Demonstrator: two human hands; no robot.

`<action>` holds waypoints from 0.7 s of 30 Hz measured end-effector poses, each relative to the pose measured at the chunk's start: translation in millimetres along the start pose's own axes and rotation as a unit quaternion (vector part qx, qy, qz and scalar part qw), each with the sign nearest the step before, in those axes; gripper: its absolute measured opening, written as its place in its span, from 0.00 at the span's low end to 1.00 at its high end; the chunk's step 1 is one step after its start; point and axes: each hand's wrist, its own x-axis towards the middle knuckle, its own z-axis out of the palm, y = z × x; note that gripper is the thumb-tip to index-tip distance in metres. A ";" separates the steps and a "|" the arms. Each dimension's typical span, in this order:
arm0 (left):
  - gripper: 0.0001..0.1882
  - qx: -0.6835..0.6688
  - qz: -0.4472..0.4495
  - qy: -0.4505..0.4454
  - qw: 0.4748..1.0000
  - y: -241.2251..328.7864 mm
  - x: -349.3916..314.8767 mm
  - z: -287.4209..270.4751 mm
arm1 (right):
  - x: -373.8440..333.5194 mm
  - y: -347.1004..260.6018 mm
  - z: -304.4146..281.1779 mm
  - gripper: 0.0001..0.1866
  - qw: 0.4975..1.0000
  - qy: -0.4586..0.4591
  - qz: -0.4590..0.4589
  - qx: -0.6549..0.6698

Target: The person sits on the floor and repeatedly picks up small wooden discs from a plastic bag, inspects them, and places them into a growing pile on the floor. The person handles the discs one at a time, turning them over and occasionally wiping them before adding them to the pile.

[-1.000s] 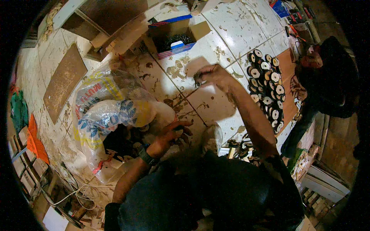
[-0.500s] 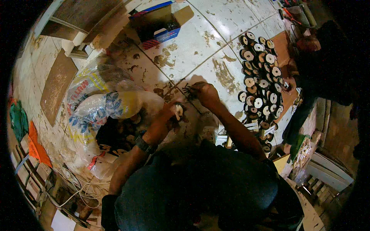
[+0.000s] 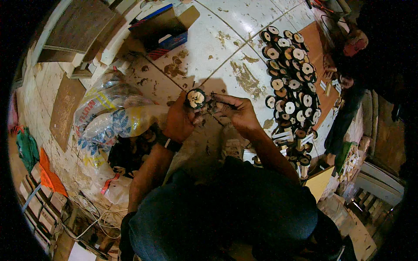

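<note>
Close in front of me, my left hand [image 3: 178, 122] is closed on a round wood slice [image 3: 196, 99] with a dark bark rim and a cracked pale face turned up. A watch [image 3: 172, 145] is on that wrist. Right beside the slice, my right hand [image 3: 243, 115] pinches a bunch of thin dark pieces [image 3: 212, 103] that look like screws; they are too small to tell for certain. Its fingertips are almost at the slice's edge. To the left, a clear printed plastic sack [image 3: 100, 126] lies with its mouth open, more dark-rimmed slices [image 3: 130, 152] inside.
Many wood slices with centre holes [image 3: 289, 82] lie in rows at right, beside a brown board [image 3: 320, 48]. An open blue cardboard box [image 3: 165, 32] sits ahead on muddy tiles [image 3: 244, 26]. At far right is another person's dark-clothed figure [image 3: 379, 65]. Cables [image 3: 98, 219] lie lower left.
My left hand has come up and turned, showing the slice's face beside the right hand. My right hand has shifted slightly right and down. The whole view has tilted a little.
</note>
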 end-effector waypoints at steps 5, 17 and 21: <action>0.24 0.217 0.128 0.052 0.966 -17.9 5.1 2.0 | -2.4 -10.5 5.9 0.11 0.999 0.005 -0.009 0.048; 0.40 0.593 0.308 0.037 0.743 -14.4 1.3 11.3 | 0.0 -15.1 -2.4 0.08 0.997 -0.013 0.055 -0.058; 0.40 0.642 0.326 0.022 0.693 -22.4 7.2 5.0 | -0.5 -9.0 0.0 0.08 0.991 0.018 -0.028 -0.128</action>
